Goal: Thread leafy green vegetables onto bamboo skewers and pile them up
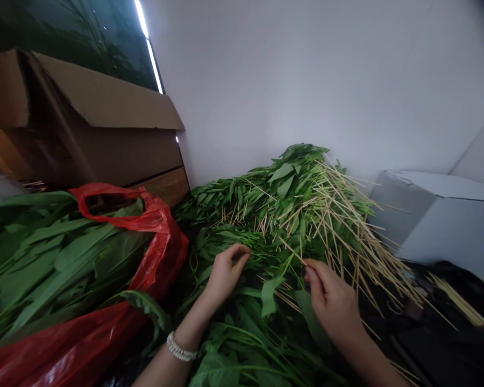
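Note:
My right hand (333, 301) pinches a thin bamboo skewer (292, 251) between thumb and fingers, its tip pointing up and left. A green leaf (269, 295) hangs beside that hand; whether it is attached to the skewer I cannot tell. My left hand (227, 273), with a beaded bracelet at its wrist, hovers over loose greens, its fingers curled toward the thumb. What they hold, if anything, does not show. Long leafy stems (242, 349) lie below and between both hands. Behind them rises a heap of leaves (242, 196) with many skewers (339, 215) sticking out to the right.
On the left, a red plastic bag (161, 252) is stuffed with large green leaves (64, 263). An open cardboard box (129, 150) stands behind it. A white box (447, 226) sits at the right, with more sticks (460, 301) in front. A pale wall (286, 75) closes the back.

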Tool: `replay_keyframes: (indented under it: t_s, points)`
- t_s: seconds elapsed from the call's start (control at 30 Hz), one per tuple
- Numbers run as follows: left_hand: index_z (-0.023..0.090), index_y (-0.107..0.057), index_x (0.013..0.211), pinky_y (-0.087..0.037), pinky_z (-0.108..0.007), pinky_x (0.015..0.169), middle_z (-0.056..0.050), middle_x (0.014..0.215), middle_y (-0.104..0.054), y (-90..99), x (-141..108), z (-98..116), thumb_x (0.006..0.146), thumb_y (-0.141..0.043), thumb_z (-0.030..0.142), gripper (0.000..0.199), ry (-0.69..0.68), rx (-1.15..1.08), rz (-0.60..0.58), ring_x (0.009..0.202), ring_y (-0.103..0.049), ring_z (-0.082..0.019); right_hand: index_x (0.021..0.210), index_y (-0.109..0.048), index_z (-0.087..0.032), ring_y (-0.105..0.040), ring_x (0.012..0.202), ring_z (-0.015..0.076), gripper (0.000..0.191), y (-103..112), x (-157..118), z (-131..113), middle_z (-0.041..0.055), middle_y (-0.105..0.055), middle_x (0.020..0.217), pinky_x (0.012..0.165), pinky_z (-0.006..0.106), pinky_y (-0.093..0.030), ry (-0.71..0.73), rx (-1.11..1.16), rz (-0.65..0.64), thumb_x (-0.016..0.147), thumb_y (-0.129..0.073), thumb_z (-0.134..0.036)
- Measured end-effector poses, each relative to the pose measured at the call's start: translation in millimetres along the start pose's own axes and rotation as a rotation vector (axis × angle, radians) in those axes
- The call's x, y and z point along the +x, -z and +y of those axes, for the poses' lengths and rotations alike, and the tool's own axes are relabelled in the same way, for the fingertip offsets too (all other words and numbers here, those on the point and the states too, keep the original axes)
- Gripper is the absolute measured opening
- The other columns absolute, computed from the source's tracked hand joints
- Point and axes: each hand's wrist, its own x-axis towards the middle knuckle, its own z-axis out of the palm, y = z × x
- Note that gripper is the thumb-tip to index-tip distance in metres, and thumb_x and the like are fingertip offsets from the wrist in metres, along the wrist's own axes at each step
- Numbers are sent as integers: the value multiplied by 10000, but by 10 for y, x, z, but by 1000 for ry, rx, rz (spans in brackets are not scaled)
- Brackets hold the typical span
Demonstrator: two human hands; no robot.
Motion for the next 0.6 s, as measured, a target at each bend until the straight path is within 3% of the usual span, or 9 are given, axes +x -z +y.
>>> replay_keyframes:
  t_s: [0.1, 0.2, 0.6]
  points:
    - [161, -605, 907, -498, -305, 767, -64, 846, -723, 18, 19, 52, 784, -655, 329, 215, 194, -441, 18, 775, -670, -183, 1057, -577, -197, -668, 761, 148, 239, -57, -34, -49, 51, -679, 918, 694, 251, -517, 91, 38, -43, 960, -364, -244]
    - [135, -618, 946, -506, -294, 786, -95, 891, -741, 6, 9, 63, 733, -729, 346, 320, 306, -686, -20, 777, -691, -173, 1083, -578, -186, -671, 770, 141, 254, -110, -73, -91, 49, -678, 915, 713, 240, -525, 161, 48, -99, 954, -359, -197]
    - [137, -658, 898, -502, -298, 847, -109, 926, -748, -31, -29, 86, 707, -770, 314, 284, 312, -772, -97, 816, -700, -173, 1092, -600, -181, -669, 716, 130, 286, -157, -125, -149, 40, -671, 836, 716, 229, -518, 172, -24, -156, 955, -349, -167]
